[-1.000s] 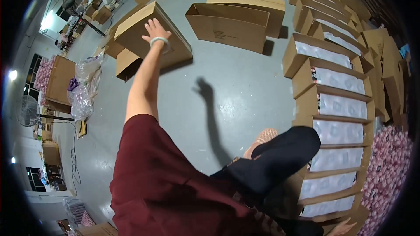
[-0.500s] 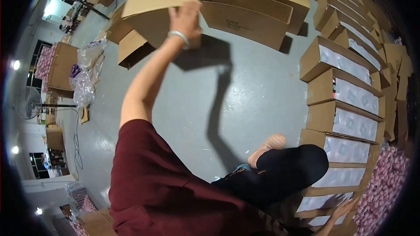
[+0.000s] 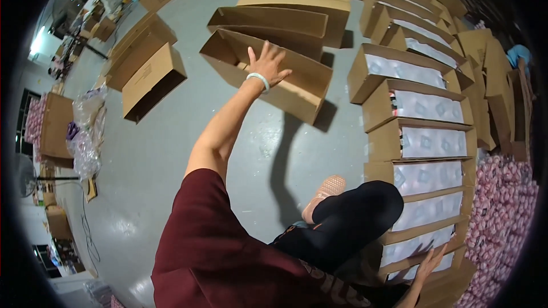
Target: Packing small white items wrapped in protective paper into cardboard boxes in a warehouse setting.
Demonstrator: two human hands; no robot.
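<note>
— Since a second ago, what moved?
— I've swung the long empty carton (image 3: 268,74) onto the floor's (image 3: 171,154) far middle; left hand (image 3: 267,64) spread flat on it.
— Right hand (image 3: 429,262)?
— Open, touching the near filled box (image 3: 419,245).
</note>
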